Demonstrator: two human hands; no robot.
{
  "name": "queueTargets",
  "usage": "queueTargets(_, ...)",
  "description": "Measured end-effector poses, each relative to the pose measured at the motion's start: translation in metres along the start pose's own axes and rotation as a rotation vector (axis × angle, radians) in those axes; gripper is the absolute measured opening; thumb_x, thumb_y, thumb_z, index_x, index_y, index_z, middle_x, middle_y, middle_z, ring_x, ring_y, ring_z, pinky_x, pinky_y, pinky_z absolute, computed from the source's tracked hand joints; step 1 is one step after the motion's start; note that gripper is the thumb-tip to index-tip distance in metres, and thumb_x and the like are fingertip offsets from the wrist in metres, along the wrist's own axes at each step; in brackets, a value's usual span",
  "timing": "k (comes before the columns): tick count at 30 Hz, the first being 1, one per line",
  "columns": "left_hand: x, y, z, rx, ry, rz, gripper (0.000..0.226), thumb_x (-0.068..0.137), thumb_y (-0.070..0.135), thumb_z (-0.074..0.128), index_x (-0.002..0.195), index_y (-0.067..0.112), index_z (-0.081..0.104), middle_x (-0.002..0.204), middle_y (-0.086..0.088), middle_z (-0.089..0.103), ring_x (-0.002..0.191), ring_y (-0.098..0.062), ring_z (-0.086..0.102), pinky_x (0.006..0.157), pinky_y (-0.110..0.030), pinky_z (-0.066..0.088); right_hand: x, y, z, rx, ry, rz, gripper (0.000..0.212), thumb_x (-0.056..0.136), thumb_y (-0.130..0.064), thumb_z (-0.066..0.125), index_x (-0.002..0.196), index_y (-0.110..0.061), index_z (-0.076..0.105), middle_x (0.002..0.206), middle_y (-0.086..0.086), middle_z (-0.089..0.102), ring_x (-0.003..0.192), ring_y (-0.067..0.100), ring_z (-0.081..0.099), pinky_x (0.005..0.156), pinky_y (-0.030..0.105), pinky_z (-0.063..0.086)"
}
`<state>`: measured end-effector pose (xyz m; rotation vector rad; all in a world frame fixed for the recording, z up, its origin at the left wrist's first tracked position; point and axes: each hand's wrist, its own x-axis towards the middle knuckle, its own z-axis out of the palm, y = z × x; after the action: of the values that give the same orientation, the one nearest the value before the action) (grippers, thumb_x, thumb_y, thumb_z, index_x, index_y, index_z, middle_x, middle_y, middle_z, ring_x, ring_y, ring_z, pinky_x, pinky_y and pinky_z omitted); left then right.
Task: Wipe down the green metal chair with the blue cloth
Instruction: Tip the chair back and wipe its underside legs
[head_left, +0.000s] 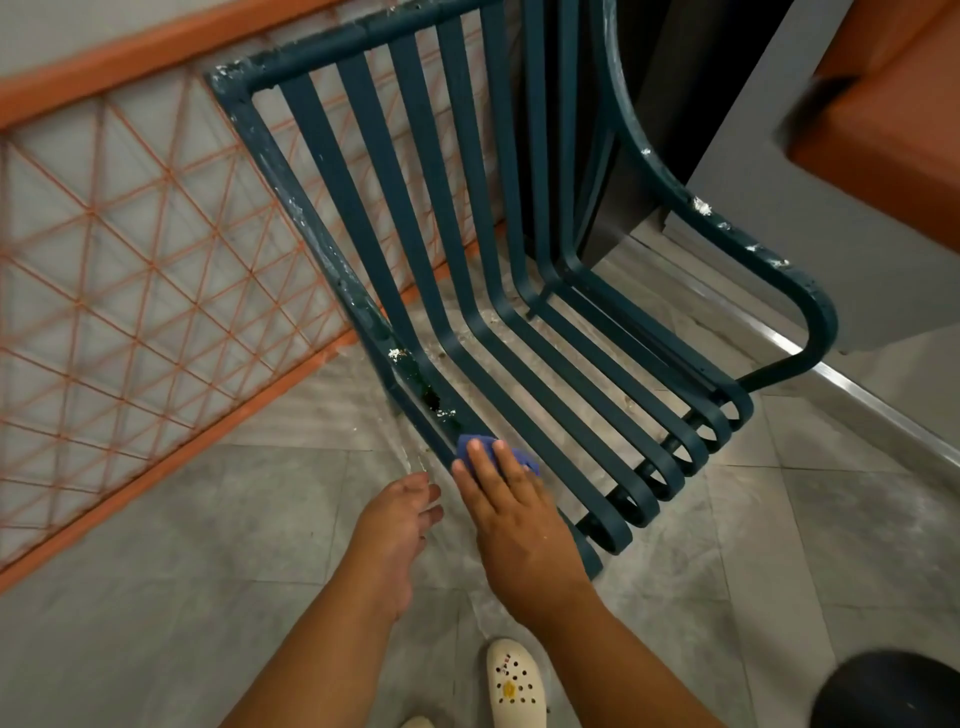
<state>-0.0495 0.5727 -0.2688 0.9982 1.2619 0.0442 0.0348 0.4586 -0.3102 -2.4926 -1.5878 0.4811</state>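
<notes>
The green metal chair (467, 291) with slatted back and seat fills the middle of the head view, its frame flecked with white spots. My right hand (511, 519) lies flat with straight fingers on the blue cloth (480, 448), pressing it onto the leftmost seat slat near the front edge. Most of the cloth is hidden under my fingers. My left hand (397, 525) hovers just left of the chair's frame with relaxed fingers, holding nothing.
An orange wire-mesh railing (130, 270) runs along the left behind the chair. A grey wall and a dark panel (649, 130) stand at the right, close to the chair's armrest. Grey floor tiles (208, 571) lie below, with my white clog (517, 686) at the bottom.
</notes>
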Motion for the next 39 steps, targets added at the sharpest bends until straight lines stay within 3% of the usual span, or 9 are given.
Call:
queueTargets(4,0.000,0.007,0.002,0.000,-0.030,0.037,0.036,0.097,0.021,0.048,0.133,0.020,0.048,0.130,0.000,0.057,0.115,-0.018,0.055,0.099,-0.035,0.039,0.019,0.002,-0.012,0.181,-0.018,0.270,0.066,0.101,-0.039,0.034,0.152,-0.020,-0.003,0.162,0.007,0.004,0.145,0.026,0.020,0.115,0.037,0.027)
queueTargets(8,-0.001,0.013,0.005,-0.035,-0.058,0.054,0.037,0.098,0.023,0.046,0.135,0.019,0.047,0.133,0.000,0.055,0.120,-0.020,0.053,0.098,-0.035,0.038,0.017,-0.009,-0.003,-0.011,-0.009,0.139,0.075,0.097,-0.016,0.035,0.148,-0.020,-0.020,0.155,0.006,-0.028,0.146,0.030,-0.017,0.117,0.046,0.000)
queueTargets(13,0.000,0.011,0.002,-0.056,-0.043,0.041,0.034,0.098,0.018,0.046,0.132,0.017,0.049,0.131,-0.003,0.057,0.117,-0.020,0.055,0.098,-0.036,0.039,-0.015,-0.001,-0.004,-0.081,0.046,-0.094,0.068,0.084,-0.012,0.045,0.149,-0.021,0.026,0.158,0.002,0.017,0.145,0.029,0.017,0.112,0.048,0.028)
queueTargets(18,0.000,0.006,-0.002,-0.030,-0.013,0.038,0.036,0.097,0.017,0.046,0.134,0.017,0.049,0.129,-0.003,0.058,0.114,-0.018,0.056,0.099,-0.035,0.040,0.008,-0.001,-0.011,0.169,-0.058,0.328,0.065,0.101,-0.041,0.033,0.152,-0.022,-0.004,0.161,0.009,0.007,0.143,0.029,0.026,0.111,0.038,0.033)
queueTargets(23,-0.002,0.005,0.001,-0.049,-0.022,0.019,0.036,0.097,0.019,0.047,0.134,0.017,0.049,0.129,-0.002,0.058,0.117,-0.019,0.055,0.097,-0.034,0.040,0.003,-0.014,-0.004,-0.107,-0.036,0.135,0.080,0.096,-0.017,0.041,0.149,-0.018,-0.019,0.155,0.010,-0.028,0.145,0.036,-0.013,0.116,0.051,0.008)
queueTargets(29,-0.003,0.005,0.001,-0.043,-0.019,0.018,0.035,0.097,0.018,0.048,0.132,0.017,0.049,0.128,-0.003,0.059,0.116,-0.019,0.055,0.099,-0.034,0.039,-0.034,-0.001,0.007,-0.195,0.116,-0.051,0.081,0.070,-0.011,0.064,0.146,-0.018,0.036,0.156,0.005,0.028,0.142,0.035,0.025,0.109,0.056,0.033)
queueTargets(32,-0.002,0.005,0.001,-0.023,-0.021,0.019,0.036,0.098,0.019,0.046,0.134,0.018,0.048,0.129,-0.001,0.058,0.119,-0.018,0.054,0.103,-0.036,0.038,-0.012,-0.010,-0.001,-0.021,0.047,0.236,0.077,0.088,-0.021,0.059,0.152,-0.018,0.017,0.158,0.012,0.021,0.139,0.038,0.033,0.106,0.047,0.039)
queueTargets(34,-0.001,0.004,0.001,-0.029,-0.020,0.017,0.036,0.097,0.018,0.047,0.133,0.017,0.049,0.128,-0.002,0.058,0.118,-0.019,0.054,0.102,-0.035,0.039,0.012,-0.008,-0.015,0.212,0.029,0.385,0.050,0.099,-0.037,0.040,0.145,-0.020,0.031,0.138,0.009,0.050,0.119,0.028,0.054,0.096,0.040,0.049)
queueTargets(39,0.001,0.003,0.002,-0.071,-0.023,0.000,0.031,0.094,0.014,0.052,0.126,0.017,0.054,0.118,-0.001,0.062,0.108,-0.016,0.058,0.091,-0.030,0.041,0.042,0.034,-0.041,1.418,-0.300,0.474,0.041,0.100,-0.022,0.029,0.065,-0.007,0.045,0.055,0.013,0.040,0.045,0.022,0.040,0.048,0.036,0.027)
